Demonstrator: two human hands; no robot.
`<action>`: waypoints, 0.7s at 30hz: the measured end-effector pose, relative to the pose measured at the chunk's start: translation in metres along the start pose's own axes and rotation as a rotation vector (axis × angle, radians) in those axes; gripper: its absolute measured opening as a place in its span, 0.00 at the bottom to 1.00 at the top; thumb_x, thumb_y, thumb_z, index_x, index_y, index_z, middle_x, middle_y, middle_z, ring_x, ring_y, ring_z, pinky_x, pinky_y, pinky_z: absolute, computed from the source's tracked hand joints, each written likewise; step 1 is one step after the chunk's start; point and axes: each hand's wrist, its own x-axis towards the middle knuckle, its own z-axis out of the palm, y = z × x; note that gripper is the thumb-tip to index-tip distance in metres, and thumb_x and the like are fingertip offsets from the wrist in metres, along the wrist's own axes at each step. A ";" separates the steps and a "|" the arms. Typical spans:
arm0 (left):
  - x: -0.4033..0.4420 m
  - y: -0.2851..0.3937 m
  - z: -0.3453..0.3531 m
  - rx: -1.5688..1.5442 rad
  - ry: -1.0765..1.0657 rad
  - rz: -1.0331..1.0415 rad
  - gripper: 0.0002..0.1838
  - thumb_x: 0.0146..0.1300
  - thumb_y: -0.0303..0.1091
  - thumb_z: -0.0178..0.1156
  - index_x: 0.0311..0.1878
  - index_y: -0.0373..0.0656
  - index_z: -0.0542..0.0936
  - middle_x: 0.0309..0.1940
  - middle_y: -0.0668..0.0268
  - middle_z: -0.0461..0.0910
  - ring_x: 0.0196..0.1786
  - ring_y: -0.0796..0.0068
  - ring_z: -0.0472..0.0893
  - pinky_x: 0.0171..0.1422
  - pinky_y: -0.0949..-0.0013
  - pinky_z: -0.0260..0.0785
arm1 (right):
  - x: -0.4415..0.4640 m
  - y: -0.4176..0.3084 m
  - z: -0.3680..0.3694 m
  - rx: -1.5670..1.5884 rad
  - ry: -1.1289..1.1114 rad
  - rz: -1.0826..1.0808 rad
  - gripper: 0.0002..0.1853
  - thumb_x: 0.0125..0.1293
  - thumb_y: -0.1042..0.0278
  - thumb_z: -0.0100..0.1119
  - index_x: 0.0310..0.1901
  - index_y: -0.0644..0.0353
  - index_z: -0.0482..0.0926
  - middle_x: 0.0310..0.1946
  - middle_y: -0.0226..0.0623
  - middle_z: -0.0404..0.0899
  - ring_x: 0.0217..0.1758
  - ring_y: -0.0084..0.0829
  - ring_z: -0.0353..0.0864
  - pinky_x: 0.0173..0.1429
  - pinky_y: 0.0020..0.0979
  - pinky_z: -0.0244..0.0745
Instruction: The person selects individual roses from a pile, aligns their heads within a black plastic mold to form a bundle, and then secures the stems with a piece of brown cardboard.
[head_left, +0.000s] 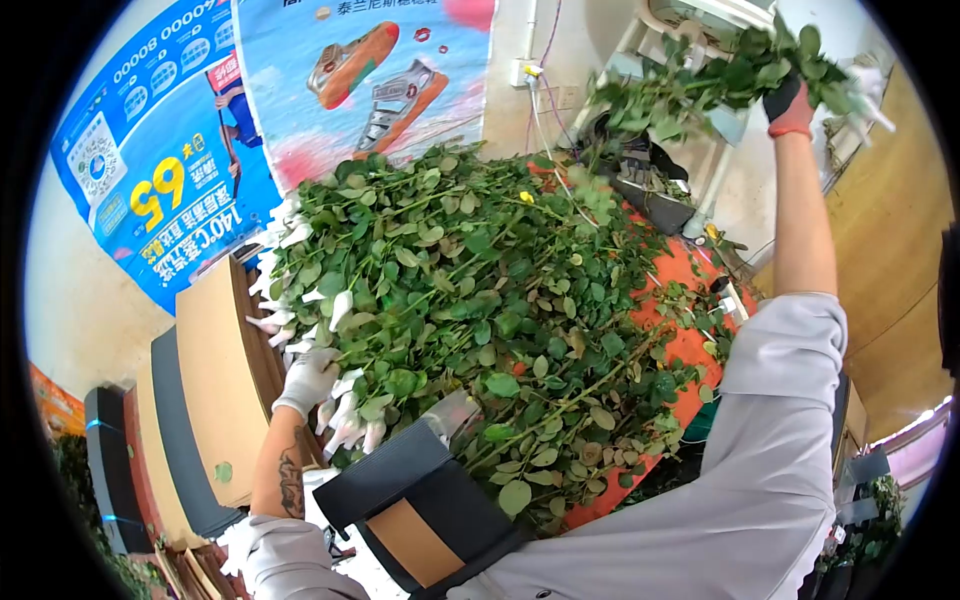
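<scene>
My right hand (788, 105), in a black and red glove, is raised at the upper right and closed round a bunch of leafy stems (730, 75); white covers show at the bunch's right end. My left hand (308, 382), in a white glove, rests at the left edge of a large pile of leafy stems (450, 270), among white-wrapped heads (343, 425). Whether its fingers grip one of them is hard to make out.
An orange surface (690, 345) shows under the pile's right side. Cardboard sheets (215, 390) stand at the left. A black box (430, 510) is close in front. A chair (715, 170) and dark shoes (650, 185) are behind; posters (370, 80) hang on the wall.
</scene>
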 end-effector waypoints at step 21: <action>-0.022 -0.026 -0.006 -1.064 -0.101 -0.220 0.27 0.60 0.29 0.59 0.63 0.44 0.67 0.55 0.64 0.72 0.54 0.66 0.74 0.57 0.66 0.68 | -0.025 -0.493 -0.059 0.883 -0.884 -0.738 0.32 0.53 0.55 0.63 0.56 0.65 0.66 0.53 0.46 0.70 0.57 0.44 0.70 0.63 0.37 0.64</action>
